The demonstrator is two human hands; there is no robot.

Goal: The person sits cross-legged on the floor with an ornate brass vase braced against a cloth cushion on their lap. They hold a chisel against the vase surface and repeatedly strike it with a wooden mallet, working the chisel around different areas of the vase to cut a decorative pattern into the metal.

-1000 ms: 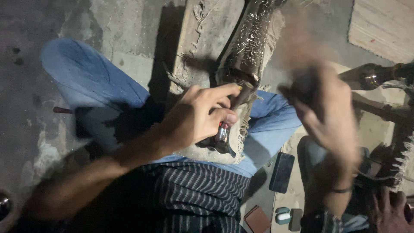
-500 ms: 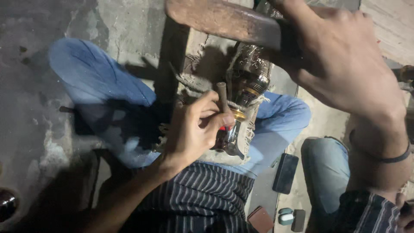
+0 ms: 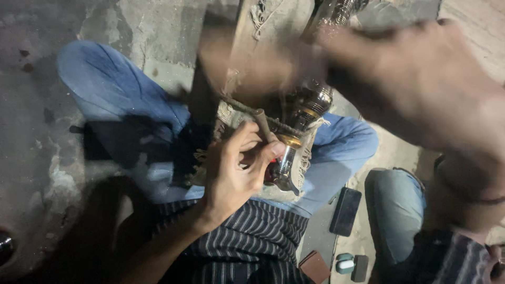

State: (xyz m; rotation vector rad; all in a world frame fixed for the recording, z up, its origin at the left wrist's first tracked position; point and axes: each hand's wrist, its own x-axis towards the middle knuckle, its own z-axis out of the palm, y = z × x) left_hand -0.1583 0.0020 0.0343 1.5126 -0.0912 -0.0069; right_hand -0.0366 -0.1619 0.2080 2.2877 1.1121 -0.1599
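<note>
While I watch remotely, notes run:
Left hand (image 3: 236, 168): pinched on punch (image 3: 263, 125), 12 o'clock tilt; steady it.
Right hand (image 3: 421, 89): clamped on blurred mallet (image 3: 247, 63); strike squarely.
Metal piece (image 3: 294, 131): beneath punch.

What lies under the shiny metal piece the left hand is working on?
Under the metal piece a fringed cloth shows, spread over the jeans. The left hand and its punch cover the part beneath them; the blurred right hand hides the upper end.
</note>
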